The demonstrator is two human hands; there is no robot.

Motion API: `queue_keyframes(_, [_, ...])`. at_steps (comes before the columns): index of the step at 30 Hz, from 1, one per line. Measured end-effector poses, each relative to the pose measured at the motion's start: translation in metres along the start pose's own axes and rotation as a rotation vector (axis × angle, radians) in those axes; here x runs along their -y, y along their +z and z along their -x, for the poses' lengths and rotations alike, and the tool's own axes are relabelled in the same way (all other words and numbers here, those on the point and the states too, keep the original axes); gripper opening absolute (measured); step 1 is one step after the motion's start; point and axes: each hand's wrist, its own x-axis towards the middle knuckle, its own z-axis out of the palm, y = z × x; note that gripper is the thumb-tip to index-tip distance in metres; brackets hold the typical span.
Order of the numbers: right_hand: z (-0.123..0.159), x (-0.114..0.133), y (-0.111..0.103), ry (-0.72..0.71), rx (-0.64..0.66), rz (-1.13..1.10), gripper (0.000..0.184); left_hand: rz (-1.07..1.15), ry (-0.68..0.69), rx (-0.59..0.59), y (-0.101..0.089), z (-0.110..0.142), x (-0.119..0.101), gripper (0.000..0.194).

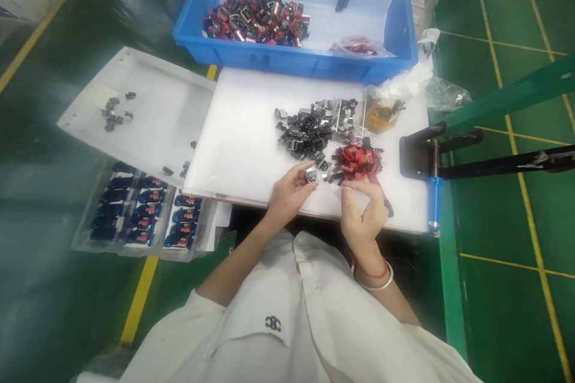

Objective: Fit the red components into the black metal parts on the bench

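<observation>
Between the thumb and fingers of my left hand (290, 194) is a small black-and-silver part (310, 175), held just above the table's front edge. My right hand (363, 212) is closed in a pinch at the near side of a pile of red-and-black pieces (359, 160). Whatever its fingertips hold is too small to make out. Beyond my left hand lies a heap of black-and-silver parts (308, 131). A clear bag of small dark parts (348, 116) rests behind the red pile.
A blue bin (291, 61) of red-and-black assemblies stands at the table's back. Left are a white tray (148, 125) with scattered dark parts and a clear tray (123, 248) of blue packs. A blue-handled screwdriver-like tool (434, 203) and an amber container (381, 115) are at right.
</observation>
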Motion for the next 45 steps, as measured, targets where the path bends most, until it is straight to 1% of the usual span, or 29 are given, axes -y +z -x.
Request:
queue_keyframes(5, [0.001, -0.001, 0.0, -0.015, 0.01, -0.015, 0.008, -0.018, -0.005, -0.005, 0.0, 0.001, 0.0, 0.048])
queue_keyframes(10, [0.001, 0.0, -0.003, -0.005, 0.018, 0.001, 0.012, -0.045, 0.0, -0.007, 0.001, 0.002, 0.001, 0.049])
queue_keyframes(18, [0.003, -0.006, -0.007, 0.062, -0.041, -0.014, 0.013, -0.068, 0.004, -0.017, 0.0, 0.001, 0.005, 0.05])
queue_keyframes(27, [0.002, -0.002, -0.002, 0.033, -0.015, -0.048, 0.008, -0.064, -0.016, -0.027, 0.002, 0.002, -0.002, 0.05])
queue_keyframes(32, [0.002, -0.001, -0.002, 0.045, 0.005, -0.046, 0.011, -0.082, -0.021, -0.039, 0.002, 0.001, -0.001, 0.05])
queue_keyframes(35, [0.0, -0.005, -0.009, 0.114, -0.04, -0.045, 0.018, -0.065, -0.028, -0.044, 0.001, 0.001, 0.0, 0.049])
queue_keyframes(37, [-0.003, -0.014, -0.016, 0.237, -0.109, -0.062, 0.024, -0.049, -0.048, -0.055, 0.0, 0.0, -0.001, 0.049])
queue_keyframes(40, [-0.014, -0.037, -0.029, 0.453, -0.194, -0.217, 0.032, -0.031, -0.07, -0.064, -0.001, -0.002, -0.003, 0.048])
queue_keyframes(42, [-0.021, -0.055, -0.038, 0.543, -0.209, -0.311, 0.035, -0.011, -0.062, -0.068, -0.002, -0.004, -0.005, 0.051])
queue_keyframes(45, [-0.025, -0.078, -0.046, 0.638, -0.217, -0.257, 0.036, 0.005, -0.055, -0.09, -0.002, -0.006, -0.009, 0.055])
